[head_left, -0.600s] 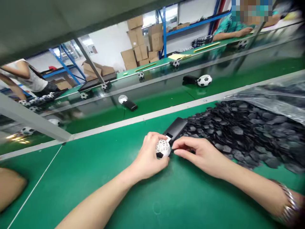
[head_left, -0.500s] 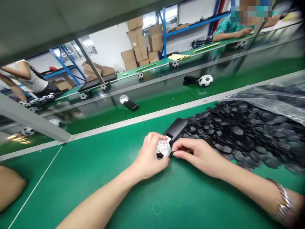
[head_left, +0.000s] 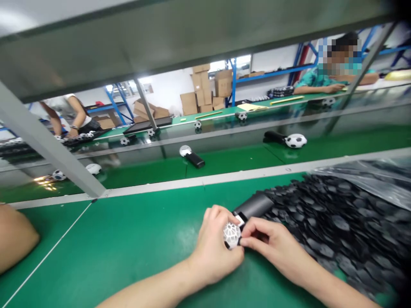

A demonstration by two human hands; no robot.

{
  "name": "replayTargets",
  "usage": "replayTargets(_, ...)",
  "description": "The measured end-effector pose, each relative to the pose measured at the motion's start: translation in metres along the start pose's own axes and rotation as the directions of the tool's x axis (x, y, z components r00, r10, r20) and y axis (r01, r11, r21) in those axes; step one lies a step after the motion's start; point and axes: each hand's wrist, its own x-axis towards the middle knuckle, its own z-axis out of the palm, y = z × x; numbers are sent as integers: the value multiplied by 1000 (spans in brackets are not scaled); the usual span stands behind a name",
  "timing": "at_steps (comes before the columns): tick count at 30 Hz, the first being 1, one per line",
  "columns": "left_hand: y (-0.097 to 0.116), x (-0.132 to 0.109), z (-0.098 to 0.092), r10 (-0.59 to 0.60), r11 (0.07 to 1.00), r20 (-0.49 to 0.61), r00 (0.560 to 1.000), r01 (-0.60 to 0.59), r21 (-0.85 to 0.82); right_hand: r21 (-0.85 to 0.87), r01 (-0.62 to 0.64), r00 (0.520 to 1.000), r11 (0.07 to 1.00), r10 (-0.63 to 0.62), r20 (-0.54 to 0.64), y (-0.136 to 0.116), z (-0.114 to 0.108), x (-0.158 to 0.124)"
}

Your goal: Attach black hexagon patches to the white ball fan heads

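My left hand [head_left: 218, 241] is closed around a white ball-shaped piece [head_left: 231, 233] with a soccer-ball pattern. Joined to it, or lying right against it, is a black rectangular handle [head_left: 255, 205] that points up and to the right. A dark patch shows low on the ball beside my left fingers. With thumb and forefinger, my right hand [head_left: 266, 239] pinches a small black piece [head_left: 241, 241] at the ball's right edge; the fingertips hide most of it. Just right of that hand spreads a heap of thin black pieces [head_left: 340, 222].
A clear plastic bag [head_left: 379, 179] borders the heap. Beyond the metal rail [head_left: 167, 183], a green conveyor [head_left: 224, 164] carries soccer-ball pieces with black handles [head_left: 295, 140]. A metal post [head_left: 61, 149] rises at left, near another person's arm [head_left: 16, 237]. Two people sit or stand across the line.
The view has tilted, so everything sits lower in the picture. My right hand has come closer to the ball, and the small black piece now touches its edge. My left hand keeps its hold.
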Motion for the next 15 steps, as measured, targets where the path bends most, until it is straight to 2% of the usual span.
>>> replayTargets(6,-5,-1,9,-8,999,-77,997,5,-37,-95,4,1000,995,-4,0,12,1,7)
replayTargets(10,-6,-2,10,14,996,-103,995,-23,-92,-174,39,999,984,-44,-23,9,4,6)
replayTargets(13,-8,2,-4,29,986,-86,996,-43,-161,-276,158,985,948,-171,-25,2,-1,1)
replayTargets(15,-18,15,-26,-39,989,-98,994,24,-143,-409,214,967,887,-250,-37,-1,-8,-2)
